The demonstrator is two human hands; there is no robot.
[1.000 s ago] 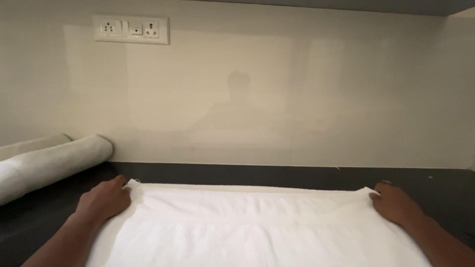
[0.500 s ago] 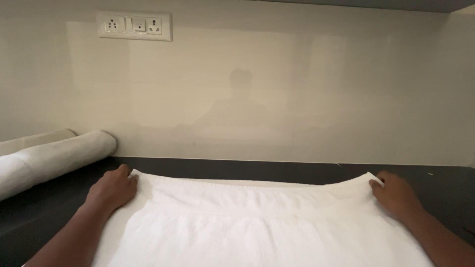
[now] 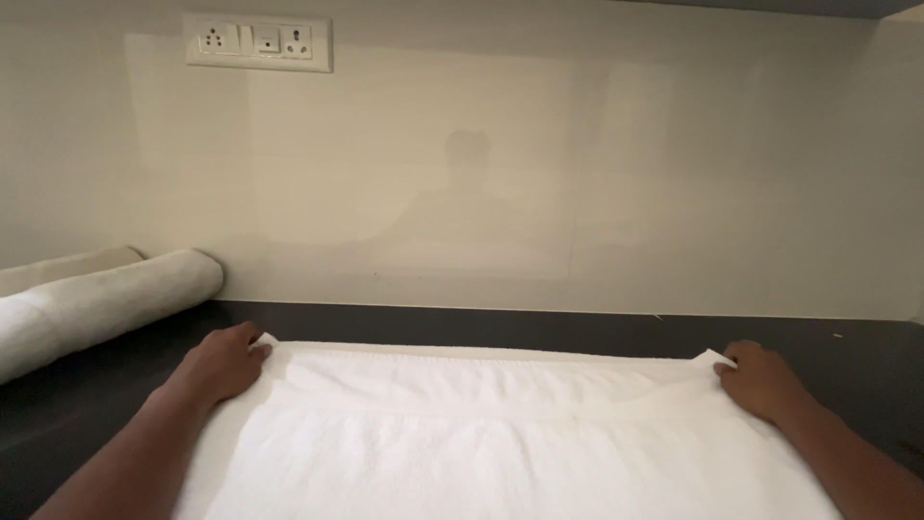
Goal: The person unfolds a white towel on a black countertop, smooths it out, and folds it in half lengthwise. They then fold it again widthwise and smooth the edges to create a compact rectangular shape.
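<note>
White terry cloth: a towel (image 3: pixel 500 438) lies spread flat on the counter, its surface nubby and soft-looking, with a smoother woven band running across it just below the far hem.
Towel shape: broad and rectangular, the far edge nearly straight between the two hands, slightly rippled near each corner; the near part runs out of the bottom of the head view.
Left hand (image 3: pixel 223 361): knuckles up, fingers curled down onto the towel's far left corner; the corner is pinched under the fingertips, the hand closed on the cloth rather than flat.
Right hand (image 3: pixel 760 377): resting on the far right corner, fingers bent and closed over a small peak of cloth that stands up beside the thumb; it seems to be a pinch, though the fingertips are hidden by the hand itself.
Counter (image 3: pixel 539 329): dark, smooth, matte stone-like slab, bare in a strip between the towel's far edge and the wall.
Rolled towels (image 3: pixel 106 303): two pale, thick cylinders of the same fluffy cloth, lying side by side at the left, their ends toward the wall, well apart from the left hand.
Wall (image 3: pixel 577 173): glossy cream panel, faintly mirroring a dim silhouette.
Switch plate (image 3: pixel 258 41): white rectangular plastic, set high on the wall at upper left, with sockets and a switch.
</note>
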